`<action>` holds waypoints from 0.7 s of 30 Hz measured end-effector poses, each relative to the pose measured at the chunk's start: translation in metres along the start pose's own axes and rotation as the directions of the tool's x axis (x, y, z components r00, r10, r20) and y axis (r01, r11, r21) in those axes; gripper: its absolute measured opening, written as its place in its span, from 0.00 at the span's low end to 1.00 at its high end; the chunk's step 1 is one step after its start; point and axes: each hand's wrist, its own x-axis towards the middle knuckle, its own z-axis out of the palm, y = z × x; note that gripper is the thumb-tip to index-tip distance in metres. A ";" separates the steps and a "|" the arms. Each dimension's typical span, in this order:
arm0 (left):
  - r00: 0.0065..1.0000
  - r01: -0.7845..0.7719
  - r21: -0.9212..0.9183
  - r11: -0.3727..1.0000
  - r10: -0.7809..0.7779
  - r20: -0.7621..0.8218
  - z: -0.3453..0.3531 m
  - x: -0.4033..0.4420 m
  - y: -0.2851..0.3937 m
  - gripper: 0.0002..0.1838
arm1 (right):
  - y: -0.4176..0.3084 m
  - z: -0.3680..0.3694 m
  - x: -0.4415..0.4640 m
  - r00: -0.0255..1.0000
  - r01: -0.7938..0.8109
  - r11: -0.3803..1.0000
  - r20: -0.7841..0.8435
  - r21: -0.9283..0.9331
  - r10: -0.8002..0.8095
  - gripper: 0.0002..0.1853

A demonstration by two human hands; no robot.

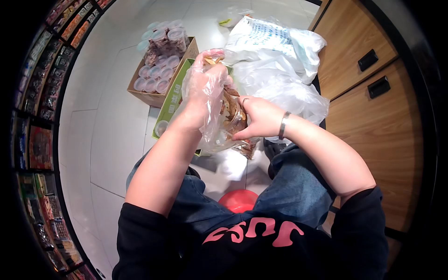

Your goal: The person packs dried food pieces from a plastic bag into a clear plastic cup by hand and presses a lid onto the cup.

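Observation:
My left hand (pixel 207 86), covered in thin clear plastic, has its fingers curled around some brown food pieces (pixel 214 60). My right hand (pixel 263 117), with a metal bracelet at the wrist, grips the side of a clear plastic container (pixel 233 122). More brown strips show inside this container, between my two hands. Loose clear plastic hangs around my left wrist and partly covers the container. Behind my left forearm lies a green box (pixel 170 100), mostly hidden by the arm and the plastic.
A cardboard box (pixel 145 99) beyond holds several lidded tubs (pixel 163 74). White and clear plastic bags (pixel 280 79) lie on the right, beside wooden cabinets (pixel 373 116). Packaged goods fill shelves (pixel 42 144) at the left. A red round object (pixel 238 200) is between my legs.

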 end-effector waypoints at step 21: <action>0.959 -0.165 0.022 0.986 0.155 0.235 0.005 -0.005 -0.009 0.15 | -0.001 0.008 0.003 0.973 0.038 0.992 -0.229 0.118 -0.010 0.33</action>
